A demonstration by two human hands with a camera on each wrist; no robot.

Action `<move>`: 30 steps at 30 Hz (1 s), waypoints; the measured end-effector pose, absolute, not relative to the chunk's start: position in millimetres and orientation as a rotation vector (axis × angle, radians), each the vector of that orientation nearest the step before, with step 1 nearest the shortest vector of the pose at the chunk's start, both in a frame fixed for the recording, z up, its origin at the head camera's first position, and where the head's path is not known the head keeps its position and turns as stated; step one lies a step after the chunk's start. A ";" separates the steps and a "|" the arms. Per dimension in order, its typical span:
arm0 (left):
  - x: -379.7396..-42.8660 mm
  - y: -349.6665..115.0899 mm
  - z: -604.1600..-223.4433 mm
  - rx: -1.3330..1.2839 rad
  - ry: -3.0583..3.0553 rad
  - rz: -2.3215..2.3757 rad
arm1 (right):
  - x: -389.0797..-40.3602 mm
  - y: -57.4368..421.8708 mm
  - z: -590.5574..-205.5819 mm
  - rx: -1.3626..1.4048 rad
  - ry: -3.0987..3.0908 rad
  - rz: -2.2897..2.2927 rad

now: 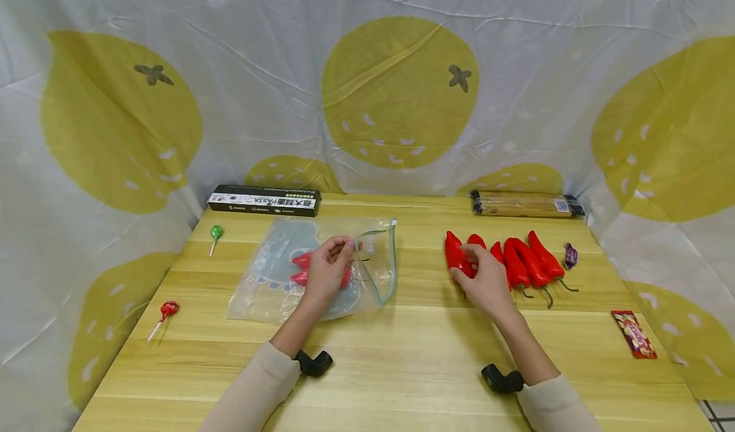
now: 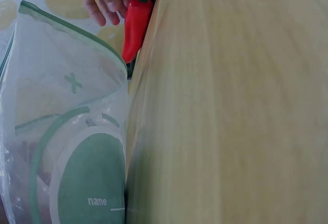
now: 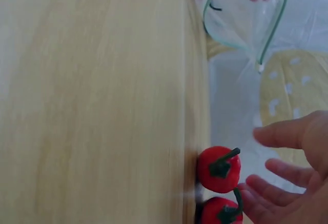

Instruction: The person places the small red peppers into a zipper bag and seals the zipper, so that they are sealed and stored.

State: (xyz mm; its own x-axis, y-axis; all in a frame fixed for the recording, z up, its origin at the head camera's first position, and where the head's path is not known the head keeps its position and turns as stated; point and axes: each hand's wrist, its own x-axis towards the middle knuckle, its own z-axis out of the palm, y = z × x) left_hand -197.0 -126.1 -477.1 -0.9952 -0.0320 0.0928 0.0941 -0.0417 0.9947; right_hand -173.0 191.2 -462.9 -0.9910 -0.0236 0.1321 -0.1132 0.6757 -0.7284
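Observation:
A clear zip bag (image 1: 258, 301) with a green seal lies left of the middle, with red chili peppers (image 1: 300, 278) inside it. My left hand (image 1: 328, 267) pinches the upper film near its mouth and keeps it raised; the left wrist view shows the lifted bag (image 2: 72, 106) from the side. On the right, several red peppers lie in a row. Over the leftmost pepper (image 1: 453, 248) my right hand (image 1: 485, 280) hovers, thumb and fingers spread. In the right wrist view its fingers (image 3: 274, 192) stand beside two peppers, not closed round either.
A black pasta box (image 1: 264, 201) and a noodle pack (image 1: 519, 205) lie along the back by the curtain. Green (image 1: 216, 231) and red (image 1: 169, 309) lollipops are at the left. A purple candy (image 1: 570, 256) and a red snack packet (image 1: 634, 335) lie at the right.

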 end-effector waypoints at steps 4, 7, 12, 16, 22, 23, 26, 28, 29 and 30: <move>-196.8 -126.2 -477.1 -0.060 -2.123 -2.219 | -178.0 188.5 -469.2 0.200 -2.838 1.146; -197.3 -126.7 -476.4 -0.049 -2.132 -2.239 | -180.5 184.1 -470.6 0.267 -2.833 1.175; -194.6 -126.9 -466.5 -0.053 -2.137 -2.289 | -181.7 178.4 -470.1 0.249 -2.808 1.234; -188.7 -125.6 -454.7 -0.058 -2.152 -2.285 | -182.0 177.3 -470.8 0.206 -2.853 1.157; -190.5 -125.6 -460.3 -0.059 -2.136 -2.285 | -182.7 177.6 -471.8 0.213 -2.984 1.063; -190.4 -125.8 -460.4 -0.062 -2.134 -2.287 | -182.8 177.6 -471.8 0.203 -3.003 1.061; -188.2 -125.8 -455.7 -0.061 -2.144 -2.282 | -183.1 178.4 -470.7 0.183 -3.019 1.076; -185.6 -125.5 -450.6 -0.059 -2.159 -2.267 | -182.7 180.0 -470.2 0.169 -2.979 1.100; -185.1 -125.3 -449.7 -0.057 -2.169 -2.252 | -182.4 180.9 -470.0 0.165 -2.945 1.121; -185.0 -125.1 -449.1 -0.053 -2.178 -2.239 | -182.0 181.7 -469.6 0.165 -2.908 1.141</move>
